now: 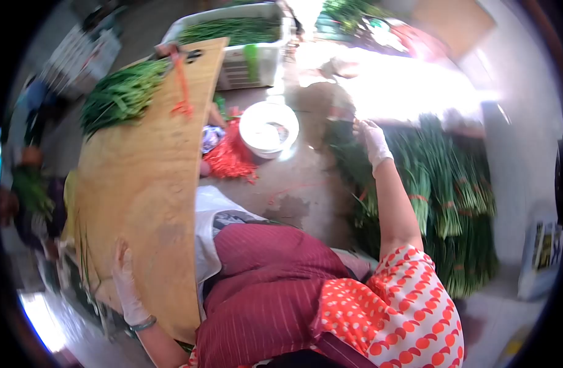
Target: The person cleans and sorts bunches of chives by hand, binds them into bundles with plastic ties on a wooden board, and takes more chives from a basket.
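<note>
While the left hand (128, 285) lies with its fingers extended and close together over the near end of a wooden board (152, 208), the right hand (373, 144) is out at arm's length on the other side of the body. Both wear pale gloves. Left: nothing visible in its grasp; contact with the board hard to judge. Right: fingers appear partly bent, tips lost against glare; cannot tell whether they grip anything. It is over the upper part of a heap of banded green bundles (444, 184), stacked along the wall side.

At the board's far end, a loose bunch of greens (125, 92), with red strips (181, 92) and scissors (194, 56) beside it. Beyond, a white crate (247, 67) holding more long greens. On the floor between board and heap: a white bucket (269, 130), next to a red pile of strands (232, 156).
</note>
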`<act>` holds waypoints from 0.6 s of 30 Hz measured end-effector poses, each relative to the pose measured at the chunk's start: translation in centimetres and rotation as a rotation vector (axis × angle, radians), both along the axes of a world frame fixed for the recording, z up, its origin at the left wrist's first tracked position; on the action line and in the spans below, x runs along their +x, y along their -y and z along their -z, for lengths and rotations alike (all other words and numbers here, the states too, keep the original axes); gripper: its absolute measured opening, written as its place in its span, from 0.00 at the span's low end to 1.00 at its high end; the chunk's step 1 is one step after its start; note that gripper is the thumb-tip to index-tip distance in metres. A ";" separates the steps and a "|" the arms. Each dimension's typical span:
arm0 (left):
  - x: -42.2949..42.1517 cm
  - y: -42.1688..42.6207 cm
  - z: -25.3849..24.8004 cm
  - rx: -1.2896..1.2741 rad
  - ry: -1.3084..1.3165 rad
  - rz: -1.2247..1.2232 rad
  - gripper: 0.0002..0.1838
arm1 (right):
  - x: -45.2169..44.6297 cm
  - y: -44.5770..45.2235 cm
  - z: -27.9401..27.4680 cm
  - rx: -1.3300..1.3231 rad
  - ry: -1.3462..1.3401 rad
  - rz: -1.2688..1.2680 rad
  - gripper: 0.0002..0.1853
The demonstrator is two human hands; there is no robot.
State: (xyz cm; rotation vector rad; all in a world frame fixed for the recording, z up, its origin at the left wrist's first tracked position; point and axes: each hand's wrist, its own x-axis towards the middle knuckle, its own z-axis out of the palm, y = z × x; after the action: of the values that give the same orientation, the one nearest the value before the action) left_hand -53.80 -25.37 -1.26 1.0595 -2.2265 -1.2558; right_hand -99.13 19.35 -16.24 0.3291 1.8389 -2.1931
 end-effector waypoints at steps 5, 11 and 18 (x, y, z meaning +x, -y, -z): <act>5.4 -1.3 2.7 0.041 -0.038 -0.101 0.27 | -0.3 15.4 -3.5 0.218 -0.310 -0.584 0.12; 13.6 -6.8 -0.8 0.155 -0.013 -0.315 0.26 | 5.0 28.4 -15.0 0.638 -0.781 -0.837 0.14; 18.2 -8.3 -1.0 0.099 0.016 -0.440 0.25 | 6.3 38.9 -15.6 1.193 -1.432 -0.690 0.07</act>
State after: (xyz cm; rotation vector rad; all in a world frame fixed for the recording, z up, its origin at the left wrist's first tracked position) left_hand -35.56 -17.05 -0.25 1.4991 -1.8154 -1.1675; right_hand -92.88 -19.55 -0.63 -1.7833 2.9098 -0.4307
